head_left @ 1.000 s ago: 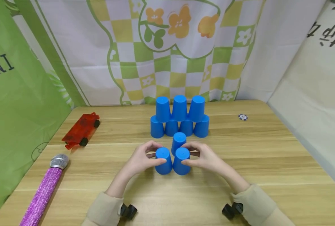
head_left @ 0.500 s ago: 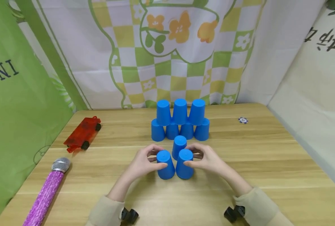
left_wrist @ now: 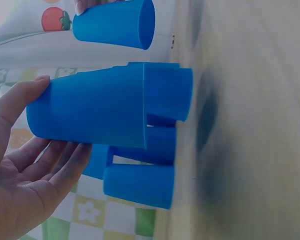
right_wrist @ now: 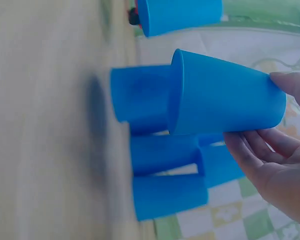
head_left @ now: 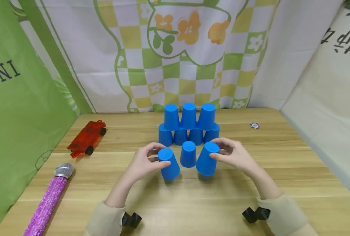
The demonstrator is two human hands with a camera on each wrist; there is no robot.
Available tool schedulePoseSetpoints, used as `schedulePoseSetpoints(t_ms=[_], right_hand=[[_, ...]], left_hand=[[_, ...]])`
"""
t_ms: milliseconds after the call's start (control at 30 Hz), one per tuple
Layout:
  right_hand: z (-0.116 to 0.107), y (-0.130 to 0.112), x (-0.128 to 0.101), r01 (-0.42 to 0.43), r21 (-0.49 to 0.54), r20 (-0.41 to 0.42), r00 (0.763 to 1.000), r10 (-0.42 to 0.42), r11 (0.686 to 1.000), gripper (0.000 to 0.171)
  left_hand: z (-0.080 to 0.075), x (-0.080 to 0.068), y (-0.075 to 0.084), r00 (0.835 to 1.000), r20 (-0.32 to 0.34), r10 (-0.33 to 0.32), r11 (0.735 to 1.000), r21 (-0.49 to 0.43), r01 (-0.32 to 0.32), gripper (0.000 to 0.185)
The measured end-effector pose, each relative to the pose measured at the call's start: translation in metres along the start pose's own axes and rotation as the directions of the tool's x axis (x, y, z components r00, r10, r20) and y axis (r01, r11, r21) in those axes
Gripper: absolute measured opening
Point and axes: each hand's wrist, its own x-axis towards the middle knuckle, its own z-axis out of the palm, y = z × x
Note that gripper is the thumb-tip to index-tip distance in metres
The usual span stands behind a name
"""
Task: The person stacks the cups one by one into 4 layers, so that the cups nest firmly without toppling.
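My left hand (head_left: 145, 162) pinches a blue cup (head_left: 169, 165), upside down and tilted, between thumb and fingers. In the left wrist view that cup (left_wrist: 90, 107) hangs above the table, its rim off the surface. On the other side, my right hand (head_left: 232, 155) grips a second upside-down blue cup (head_left: 206, 160), which leans and is also lifted, as the right wrist view shows for this cup (right_wrist: 225, 95). Between and slightly behind them a single blue cup (head_left: 188, 154) stands upside down on the table. Behind it, three blue cups (head_left: 189, 116) rest on a lower row of several more (head_left: 180, 137).
A red toy car (head_left: 87, 137) sits at the table's left, with a purple-handled microphone (head_left: 49, 196) in front of it. A poker chip (head_left: 255, 125) lies at the back right. A patterned curtain (head_left: 189, 75) hangs behind the wooden table (head_left: 192, 209).
Both held cups have risen off the table and moved apart, the left one slightly left and the right one farther right. The middle cup and the stack behind have stayed put.
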Motion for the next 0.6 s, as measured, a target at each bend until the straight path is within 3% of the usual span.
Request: schedulePoseSetpoints(t_ms=[167, 600], right_hand=[[-0.02, -0.014, 0.002, -0.035, -0.029, -0.071, 0.997, 0.033, 0.999, 0.045], [-0.061, -0.051, 0.027, -0.044, -0.142, -0.207, 0.978, 0.014, 0.989, 0.05]], left_hand=[[-0.014, 0.005, 0.016, 0.999, -0.034, 0.028, 1.0, 0.009, -0.028, 0.048], [-0.043, 0.034, 0.058, 0.989, -0.114, 0.09, 0.992, 0.103, -0.078, 0.046]])
